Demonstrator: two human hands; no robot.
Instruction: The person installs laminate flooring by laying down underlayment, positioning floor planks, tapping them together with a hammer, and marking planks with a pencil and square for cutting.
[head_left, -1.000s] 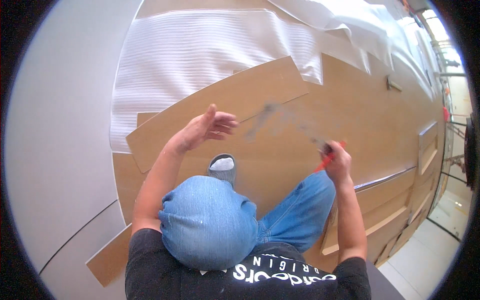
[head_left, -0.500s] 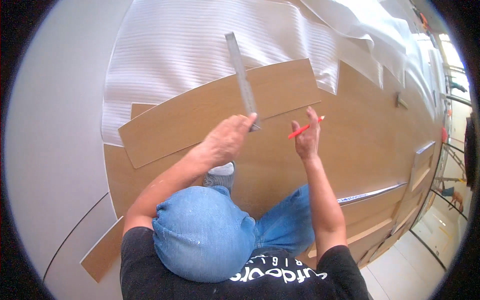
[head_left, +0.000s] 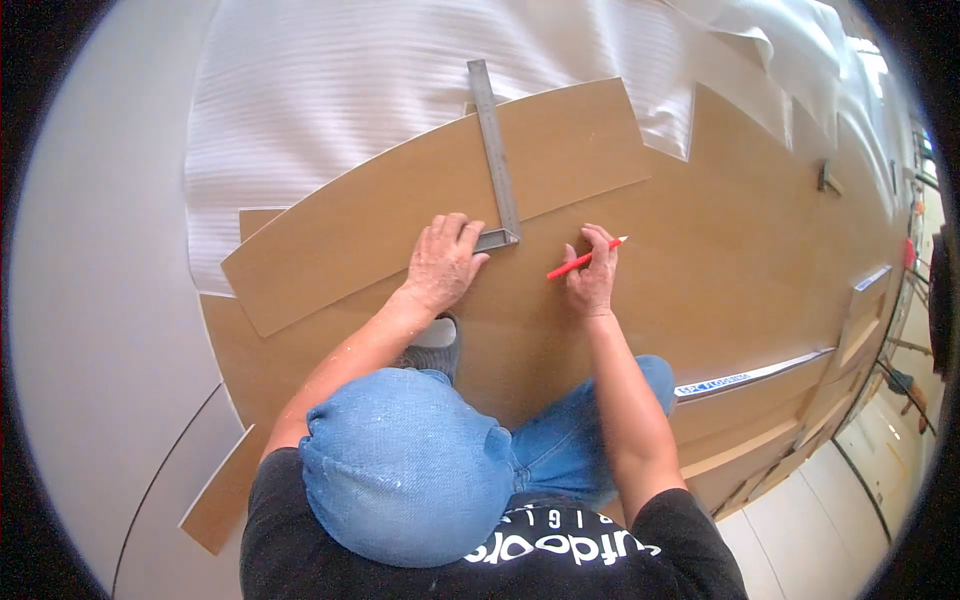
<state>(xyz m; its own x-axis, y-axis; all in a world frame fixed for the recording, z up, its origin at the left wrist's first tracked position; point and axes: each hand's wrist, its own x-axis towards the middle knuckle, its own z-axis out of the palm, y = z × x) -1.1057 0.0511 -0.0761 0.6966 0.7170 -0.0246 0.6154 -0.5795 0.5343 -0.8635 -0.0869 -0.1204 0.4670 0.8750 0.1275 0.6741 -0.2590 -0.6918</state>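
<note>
A wood-coloured floor plank [head_left: 370, 220] lies slantwise in front of me. Across it rests a metal try square [head_left: 494, 150], its blade reaching past the plank's far edge and its stock lying along the near edge. My left hand [head_left: 442, 262] is closed on the stock's left end, fingers over the plank. To the right of the square's corner, my right hand [head_left: 592, 285] pinches a red pencil [head_left: 566, 268], whose pale tip points right and away from me. The pencil is apart from both the plank and the square.
Ribbed white foam sheeting [head_left: 320, 90] spreads beyond the plank. A hammer [head_left: 828, 178] lies on the laid flooring [head_left: 740, 230] at right. Near my knee are stacked planks [head_left: 740, 420] with a white-and-blue edge. A short offcut [head_left: 220, 490] sits by the wall [head_left: 110, 250] at left.
The square, tilted up from the plank before, now lies across it with its stock at the near edge. My left hand has shifted left along the stock. My right hand still holds the pencil.
</note>
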